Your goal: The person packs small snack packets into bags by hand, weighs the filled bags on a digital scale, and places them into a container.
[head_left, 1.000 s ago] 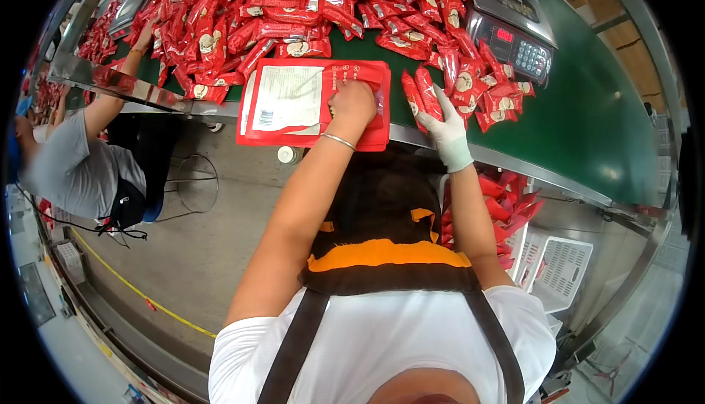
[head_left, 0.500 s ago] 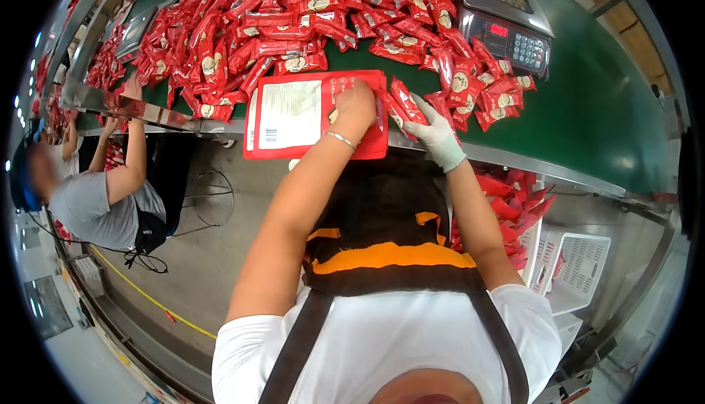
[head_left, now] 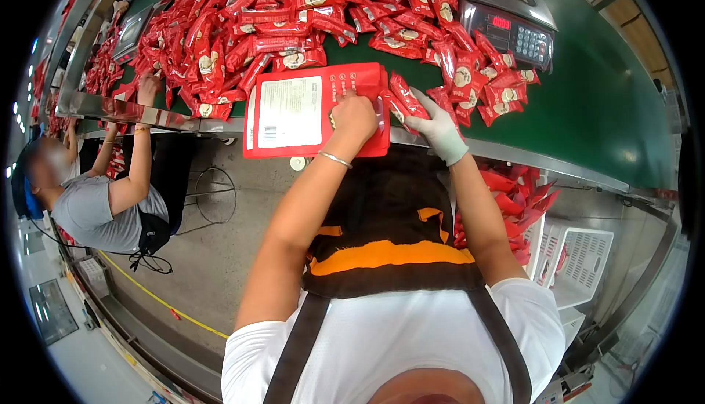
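My left hand point(head_left: 355, 119), bare with a bracelet at the wrist, has its fingers closed on the right part of a flat red pouch point(head_left: 253, 136) with a white label. The pouch lies at the front edge of the green table. Just right of it, my right hand point(head_left: 438, 131) wears a white glove and grips small red packets point(head_left: 405, 96), whose lower ends reach the pouch's right side. Behind both hands spreads a large pile of red packets point(head_left: 283, 30).
A scale point(head_left: 507, 30) with a lit red display stands at the back right, loose packets beside it. A co-worker point(head_left: 110, 202) is at the left, hands at the table. White crates point(head_left: 584, 264) and red pouches point(head_left: 514, 206) sit below the table's right side.
My right hand has brought its packets leftward to the pouch's right side. My left hand stays at the pouch. The co-worker's hands have moved by the table.
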Tool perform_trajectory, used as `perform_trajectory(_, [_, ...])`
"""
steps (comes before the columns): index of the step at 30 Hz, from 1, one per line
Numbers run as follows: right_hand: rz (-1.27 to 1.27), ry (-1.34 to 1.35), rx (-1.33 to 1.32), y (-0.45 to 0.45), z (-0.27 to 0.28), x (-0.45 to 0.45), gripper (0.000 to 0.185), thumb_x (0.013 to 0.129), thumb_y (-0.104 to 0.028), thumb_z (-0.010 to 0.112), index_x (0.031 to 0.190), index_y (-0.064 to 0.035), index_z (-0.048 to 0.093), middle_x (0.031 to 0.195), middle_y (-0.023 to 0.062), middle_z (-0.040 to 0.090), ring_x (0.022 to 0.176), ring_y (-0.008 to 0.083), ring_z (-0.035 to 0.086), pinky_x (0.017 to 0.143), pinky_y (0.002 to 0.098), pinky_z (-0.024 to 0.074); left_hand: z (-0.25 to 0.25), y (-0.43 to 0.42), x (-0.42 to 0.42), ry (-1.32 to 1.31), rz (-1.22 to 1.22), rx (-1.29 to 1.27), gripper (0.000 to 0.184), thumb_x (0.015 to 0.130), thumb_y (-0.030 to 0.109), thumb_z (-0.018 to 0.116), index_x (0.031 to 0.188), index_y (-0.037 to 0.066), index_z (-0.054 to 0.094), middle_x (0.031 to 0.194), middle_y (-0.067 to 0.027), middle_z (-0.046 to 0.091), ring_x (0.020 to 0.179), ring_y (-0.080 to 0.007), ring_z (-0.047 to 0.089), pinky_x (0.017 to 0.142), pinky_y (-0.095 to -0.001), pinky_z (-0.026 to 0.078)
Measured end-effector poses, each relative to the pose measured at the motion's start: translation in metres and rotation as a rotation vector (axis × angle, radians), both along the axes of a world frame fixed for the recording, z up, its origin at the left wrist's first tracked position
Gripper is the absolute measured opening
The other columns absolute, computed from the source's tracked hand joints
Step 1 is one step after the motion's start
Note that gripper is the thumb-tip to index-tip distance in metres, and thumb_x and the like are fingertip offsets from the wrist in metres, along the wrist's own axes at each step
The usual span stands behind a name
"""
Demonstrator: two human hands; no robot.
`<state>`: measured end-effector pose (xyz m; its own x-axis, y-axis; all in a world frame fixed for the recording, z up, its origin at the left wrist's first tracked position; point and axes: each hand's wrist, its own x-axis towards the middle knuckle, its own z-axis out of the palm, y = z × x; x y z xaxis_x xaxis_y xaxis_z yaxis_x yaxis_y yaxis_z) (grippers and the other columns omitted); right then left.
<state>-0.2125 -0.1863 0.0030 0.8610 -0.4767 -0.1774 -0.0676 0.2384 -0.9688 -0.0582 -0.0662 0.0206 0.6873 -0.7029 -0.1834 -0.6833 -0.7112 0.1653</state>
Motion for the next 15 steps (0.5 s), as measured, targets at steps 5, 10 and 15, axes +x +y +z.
perform_trajectory(5, [0.2, 0.091, -0.256, 0.005, 0.009, -0.004, 0.067, 0.083, -0.012, 0.068, 0.145, -0.0039, 0.044, 0.139, 0.0099, 0.054, 0.121, 0.0146, 0.053, 0.103, 0.0277, 0.0405, -0.003, 0.03, 0.031, 0.27, -0.085, -0.366, 0.027, 0.086, 0.017, 0.056, 0.092, -0.005, 0.07, 0.114, -0.029, 0.059, 0.104, -0.0418, 0.06, 0.092, -0.0453, 0.049])
perform_trajectory(10, [0.391, 0.102, -0.621, -0.005, 0.034, 0.011, 0.063, 0.084, -0.01, 0.065, 0.144, -0.0105, 0.046, 0.132, 0.0159, 0.058, 0.117, 0.0254, 0.059, 0.098, 0.033, 0.0454, 0.0, 0.049, 0.033, 0.434, -0.114, -0.605, 0.024, 0.086, 0.01, 0.054, 0.092, -0.009, 0.067, 0.118, -0.0303, 0.056, 0.11, -0.043, 0.056, 0.098, -0.0424, 0.046])
perform_trajectory(15, [0.762, 0.509, -1.015, -0.002, 0.025, 0.078, 0.036, 0.084, -0.024, 0.065, 0.117, -0.0087, 0.065, 0.106, 0.0217, 0.065, 0.099, 0.0356, 0.063, 0.087, 0.0402, 0.0505, 0.029, 0.036, -0.012, 0.234, -0.332, -0.632, 0.011, 0.087, 0.007, 0.053, 0.083, -0.003, 0.056, 0.151, -0.0237, 0.034, 0.139, -0.0424, 0.033, 0.112, -0.0642, 0.019])
